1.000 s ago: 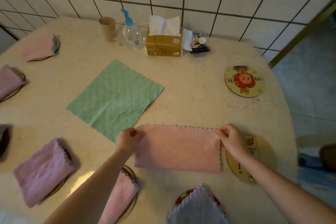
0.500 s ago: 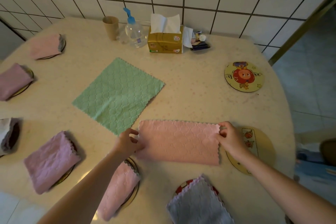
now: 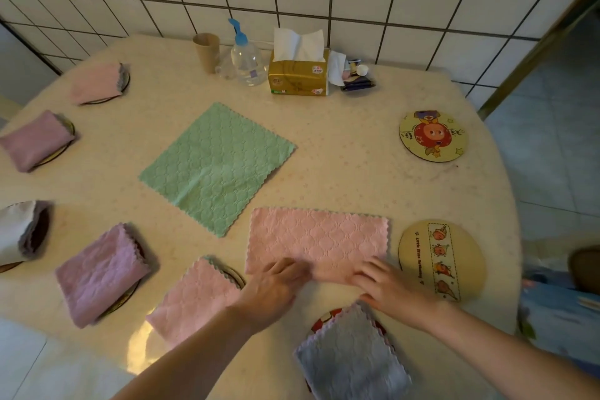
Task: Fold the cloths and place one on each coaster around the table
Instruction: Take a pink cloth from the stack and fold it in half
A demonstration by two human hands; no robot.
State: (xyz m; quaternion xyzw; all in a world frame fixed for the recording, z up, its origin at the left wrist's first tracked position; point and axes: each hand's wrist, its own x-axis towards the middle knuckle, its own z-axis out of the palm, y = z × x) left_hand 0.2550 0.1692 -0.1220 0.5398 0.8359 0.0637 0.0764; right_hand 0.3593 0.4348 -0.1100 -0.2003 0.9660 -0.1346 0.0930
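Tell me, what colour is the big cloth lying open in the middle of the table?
Green. The open cloth shows best in the head view.

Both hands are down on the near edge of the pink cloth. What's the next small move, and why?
Probably fold the pink cloth across once more, end to end. It lies as a long rectangle, while the cloths already on coasters are compact squares. The left hand and right hand rest on its near edge, and the bare coaster waits just beside it.
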